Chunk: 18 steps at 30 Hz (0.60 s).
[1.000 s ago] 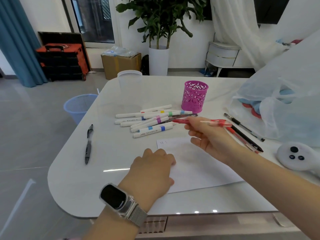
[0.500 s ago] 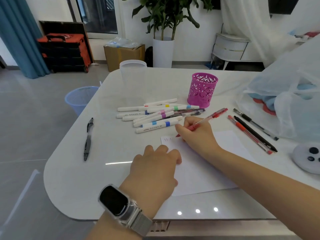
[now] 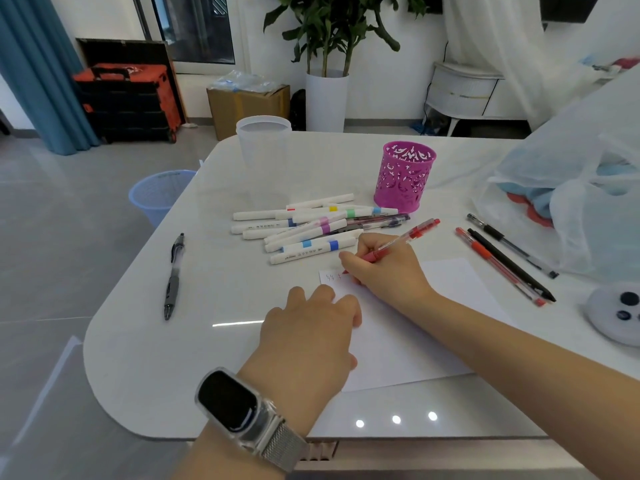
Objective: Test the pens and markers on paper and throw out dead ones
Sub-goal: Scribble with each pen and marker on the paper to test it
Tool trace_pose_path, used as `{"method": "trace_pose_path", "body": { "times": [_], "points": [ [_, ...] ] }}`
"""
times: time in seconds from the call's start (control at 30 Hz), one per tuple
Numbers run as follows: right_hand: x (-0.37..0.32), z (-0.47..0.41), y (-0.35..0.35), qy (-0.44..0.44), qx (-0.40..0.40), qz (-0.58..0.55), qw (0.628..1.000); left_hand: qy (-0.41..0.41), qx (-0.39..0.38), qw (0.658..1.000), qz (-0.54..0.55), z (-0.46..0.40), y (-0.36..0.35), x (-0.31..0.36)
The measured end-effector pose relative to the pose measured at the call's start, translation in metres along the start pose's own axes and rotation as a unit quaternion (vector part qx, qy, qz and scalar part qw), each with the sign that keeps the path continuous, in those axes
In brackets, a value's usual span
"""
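My right hand (image 3: 384, 268) grips a red pen (image 3: 410, 237) with its tip down on the top left corner of a white sheet of paper (image 3: 415, 327), beside small scribbles (image 3: 330, 277). My left hand (image 3: 311, 327), with a watch on its wrist, rests knuckles up on the sheet's left edge. A pile of several white markers with coloured bands (image 3: 311, 226) lies just beyond the paper. A grey pen (image 3: 173, 275) lies alone at the left. A red pen and two black pens (image 3: 505, 261) lie at the right.
A pink cut-out pen holder (image 3: 405, 176) stands behind the markers, a translucent cup (image 3: 265, 140) further back. A blue waste basket (image 3: 159, 194) sits on the floor left of the white table (image 3: 138, 358). A plastic bag (image 3: 571, 188) and a white round device (image 3: 620, 313) fill the right side.
My right hand brought the red pen from above the table down to the paper's corner, and a new small mark shows beside the scribbles. My left hand stayed on the sheet.
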State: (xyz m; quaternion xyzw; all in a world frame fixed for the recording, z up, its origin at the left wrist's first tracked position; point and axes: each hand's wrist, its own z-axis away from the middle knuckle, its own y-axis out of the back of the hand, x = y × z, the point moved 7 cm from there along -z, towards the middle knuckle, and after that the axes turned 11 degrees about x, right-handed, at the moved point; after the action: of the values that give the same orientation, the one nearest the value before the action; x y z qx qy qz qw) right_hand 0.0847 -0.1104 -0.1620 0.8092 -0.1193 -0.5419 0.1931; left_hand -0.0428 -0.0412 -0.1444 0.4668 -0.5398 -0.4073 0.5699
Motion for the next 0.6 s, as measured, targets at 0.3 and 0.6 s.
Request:
{"method": "trace_pose_path", "body": {
  "times": [0.3, 0.6],
  "points": [
    [0.0001, 0.0003, 0.0005, -0.005, -0.006, 0.006, 1.0, 0.005, -0.012, 1.0, -0.002, -0.0015, -0.0011, -0.0007],
    [0.0014, -0.0016, 0.0011, -0.004, -0.005, -0.006, 1.0, 0.004, -0.011, 1.0, 0.0, -0.0032, -0.0021, -0.0008]
  ]
}}
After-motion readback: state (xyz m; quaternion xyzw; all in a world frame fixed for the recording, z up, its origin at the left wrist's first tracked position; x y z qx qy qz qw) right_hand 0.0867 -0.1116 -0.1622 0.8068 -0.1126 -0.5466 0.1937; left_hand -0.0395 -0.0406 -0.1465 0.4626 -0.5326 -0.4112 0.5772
